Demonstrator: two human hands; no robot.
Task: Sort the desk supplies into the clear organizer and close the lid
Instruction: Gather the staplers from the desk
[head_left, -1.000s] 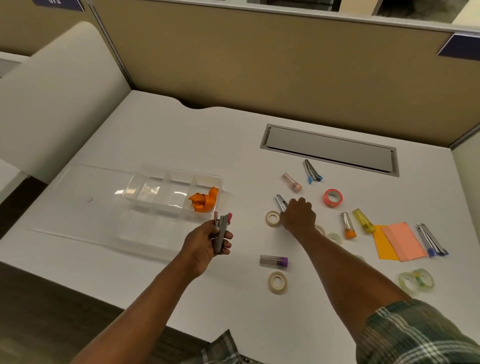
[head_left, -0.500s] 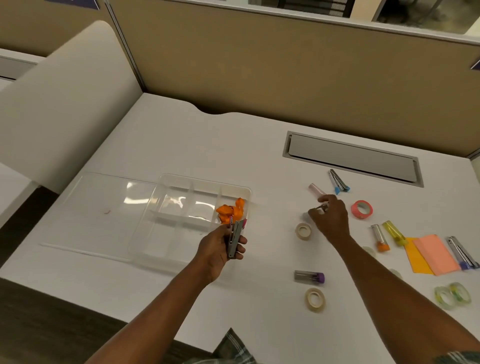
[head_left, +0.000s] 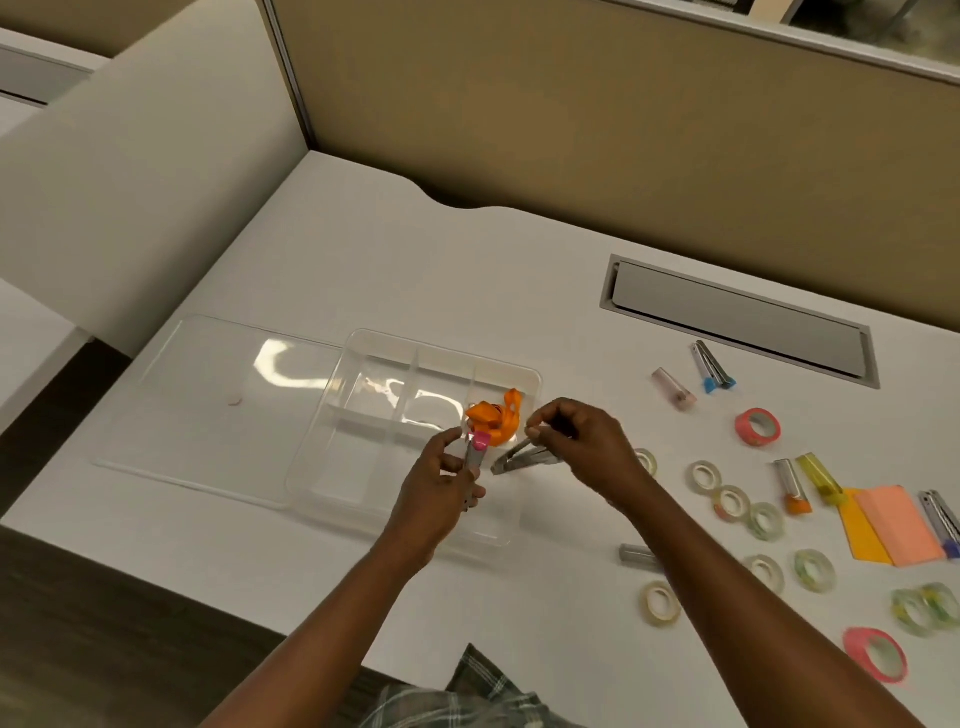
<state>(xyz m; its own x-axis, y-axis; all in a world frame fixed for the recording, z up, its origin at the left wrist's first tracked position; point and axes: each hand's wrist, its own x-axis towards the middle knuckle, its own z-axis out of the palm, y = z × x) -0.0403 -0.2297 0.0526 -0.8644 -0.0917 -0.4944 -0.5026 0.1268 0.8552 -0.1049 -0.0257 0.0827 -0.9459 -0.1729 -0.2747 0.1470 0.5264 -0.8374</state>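
The clear organizer (head_left: 363, 364) sits on the white desk with its lid (head_left: 218, 395) lying open flat to the left. Orange clips (head_left: 493, 415) fill its back right compartment. Over the organizer's right side, my left hand (head_left: 441, 488) grips a small pink-capped grey stapler (head_left: 475, 452). Just to the right, my right hand (head_left: 582, 441) pinches a second small silver stapler (head_left: 519, 460), held over the organizer's right edge. More mini staplers (head_left: 711, 366), tape rolls (head_left: 704, 475) and sticky notes (head_left: 893, 525) lie to the right.
A grey cable hatch (head_left: 737, 317) is set in the desk at the back right. Tan partition walls (head_left: 571, 114) close the back and left. Pink tape rolls (head_left: 757, 427) and clear rolls (head_left: 660, 603) are scattered near the front right.
My right hand lifted a silver stapler from the desk and carried it left to the organizer. My left hand, still holding the pink-capped stapler, moved over the organizer's right side.
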